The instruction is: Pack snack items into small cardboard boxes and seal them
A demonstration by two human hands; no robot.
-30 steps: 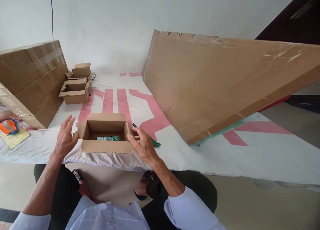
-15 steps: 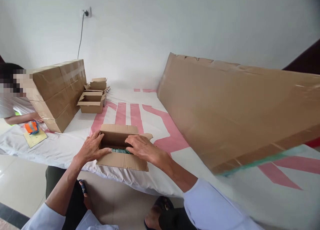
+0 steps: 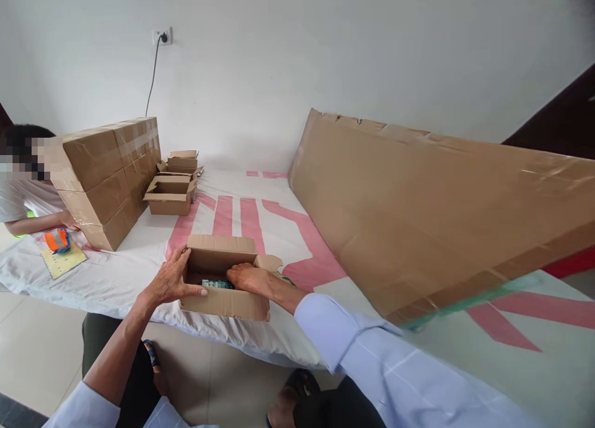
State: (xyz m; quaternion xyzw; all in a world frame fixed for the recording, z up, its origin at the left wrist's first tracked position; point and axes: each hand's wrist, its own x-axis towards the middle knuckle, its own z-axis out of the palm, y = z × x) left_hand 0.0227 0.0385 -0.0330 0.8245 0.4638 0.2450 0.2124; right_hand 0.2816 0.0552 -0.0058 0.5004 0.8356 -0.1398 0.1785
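Note:
An open cardboard box (image 3: 225, 305) stands near the table's front edge with its flaps folded outward. My left hand (image 3: 173, 280) grips the box at its left end, thumb over the front flap and fingers along the left wall. Inside, along the front wall, lie small green-and-white items (image 3: 214, 284), too small to name. My right hand (image 3: 248, 278) reaches into the box from the right, fingers curled down beside these items. Its fingertips are partly hidden, and what they hold cannot be made out.
Stacked taped cartons (image 3: 105, 173) stand at the left, with smaller open boxes (image 3: 170, 206) beside them. A large cardboard sheet (image 3: 441, 217) leans across the right side. An orange-and-blue roll (image 3: 57, 240) rests on a yellow card (image 3: 65, 263) near another person (image 3: 32, 198).
My right hand has gone deeper into the box and slightly left, its sleeve now closer to the box. The left hand keeps its place on the box.

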